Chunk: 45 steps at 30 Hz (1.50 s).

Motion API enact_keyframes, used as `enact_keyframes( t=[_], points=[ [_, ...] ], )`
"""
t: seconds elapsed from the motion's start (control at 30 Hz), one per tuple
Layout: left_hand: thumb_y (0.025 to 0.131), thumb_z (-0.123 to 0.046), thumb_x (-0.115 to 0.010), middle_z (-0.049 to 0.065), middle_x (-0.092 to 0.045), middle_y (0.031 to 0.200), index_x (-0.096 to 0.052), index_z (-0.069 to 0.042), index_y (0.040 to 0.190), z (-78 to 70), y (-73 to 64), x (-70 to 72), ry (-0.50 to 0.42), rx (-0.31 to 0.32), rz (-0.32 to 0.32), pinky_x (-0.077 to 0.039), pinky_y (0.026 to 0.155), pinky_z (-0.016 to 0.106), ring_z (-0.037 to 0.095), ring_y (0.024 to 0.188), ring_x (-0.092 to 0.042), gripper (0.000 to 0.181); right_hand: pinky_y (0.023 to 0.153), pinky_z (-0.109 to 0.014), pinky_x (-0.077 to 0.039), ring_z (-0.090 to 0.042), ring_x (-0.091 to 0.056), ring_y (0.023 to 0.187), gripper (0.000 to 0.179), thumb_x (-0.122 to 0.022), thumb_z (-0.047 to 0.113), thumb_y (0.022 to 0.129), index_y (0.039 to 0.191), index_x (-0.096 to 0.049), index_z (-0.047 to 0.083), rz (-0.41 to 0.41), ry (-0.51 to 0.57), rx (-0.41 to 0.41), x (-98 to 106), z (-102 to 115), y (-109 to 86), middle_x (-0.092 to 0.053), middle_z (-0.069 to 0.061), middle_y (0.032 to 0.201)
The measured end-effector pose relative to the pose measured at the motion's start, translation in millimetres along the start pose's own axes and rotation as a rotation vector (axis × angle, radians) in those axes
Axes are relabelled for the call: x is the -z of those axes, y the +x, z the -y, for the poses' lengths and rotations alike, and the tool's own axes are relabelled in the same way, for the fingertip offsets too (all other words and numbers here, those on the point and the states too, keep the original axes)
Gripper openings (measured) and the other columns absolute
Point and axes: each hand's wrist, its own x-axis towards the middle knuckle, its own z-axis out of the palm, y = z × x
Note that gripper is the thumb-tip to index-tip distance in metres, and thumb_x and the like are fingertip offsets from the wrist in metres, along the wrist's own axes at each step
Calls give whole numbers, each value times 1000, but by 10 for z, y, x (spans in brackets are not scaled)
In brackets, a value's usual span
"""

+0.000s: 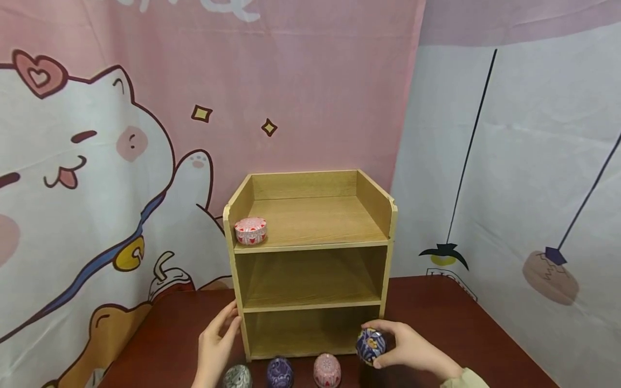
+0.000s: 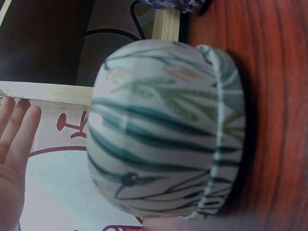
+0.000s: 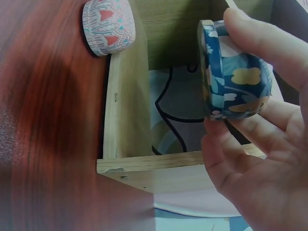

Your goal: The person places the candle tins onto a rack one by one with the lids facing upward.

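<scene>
The blue tin (image 1: pixel 371 346) is held above the desk (image 1: pixel 456 323), in front of the lower right corner of the wooden shelf (image 1: pixel 310 218). Its flat, seamed end faces down toward the desk and its rounded end faces up; being squat, it has its longer dimension across the seam, roughly level with the desktop. The right hand (image 1: pixel 400 345) pinches it between thumb and fingers. The left hand (image 1: pixel 218 337) grips nothing, its fingers extended with their tips against the shelf's left side.

The blue tin has a smooth printed skin with yellow and white flowers, and a raised lip circles it near the flat end. A leaf-patterned tin (image 2: pixel 159 134), glossy and domed, stands on the desk in a row with a purple swirled tin (image 1: pixel 280 373) and a pink tin (image 1: pixel 327 371). A heart-printed tin (image 1: pixel 250 231), round and low, sits at the top board's front left corner. The shelf is pale, straight-grained wood; the desk is reddish brown with dark streaks. Behind hangs a creased cloth backdrop (image 1: pixel 315 97).
</scene>
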Motion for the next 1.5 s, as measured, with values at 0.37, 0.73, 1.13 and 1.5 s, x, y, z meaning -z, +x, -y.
enact_keyframes(
  t=[0.37,0.73,1.13,1.5],
  points=[
    [87,-3,-71,9,-71,102,-68,-12,123,0,43,-1,-7,-9,-5,-58,64,21,6,82,-67,37,72,-26,-56,-10,-62,94,62,-82,19,77,131,-57,4,-34,-60,26,76,157,26,-63,-11,114],
    [88,-2,-71,11,-71,102,-68,-9,123,9,39,-4,-2,-16,-6,-57,63,20,8,81,-68,36,74,-30,-57,-13,-63,93,61,-84,21,75,129,-58,9,-29,-117,39,74,252,106,-64,-6,113],
    [86,8,-68,19,-70,100,-66,4,120,-388,8,23,28,-16,-6,-58,63,21,16,81,-68,35,75,-29,-56,-14,-63,94,64,-83,21,76,131,-56,5,-7,-99,39,66,287,150,-64,-7,114],
    [84,10,-68,18,-71,98,-67,3,118,-398,-12,26,21,-52,-21,-56,62,17,13,79,-68,34,71,-27,-57,-11,-63,92,64,-84,21,76,131,-56,5,-29,-97,70,53,299,186,-65,-6,113]
  ],
)
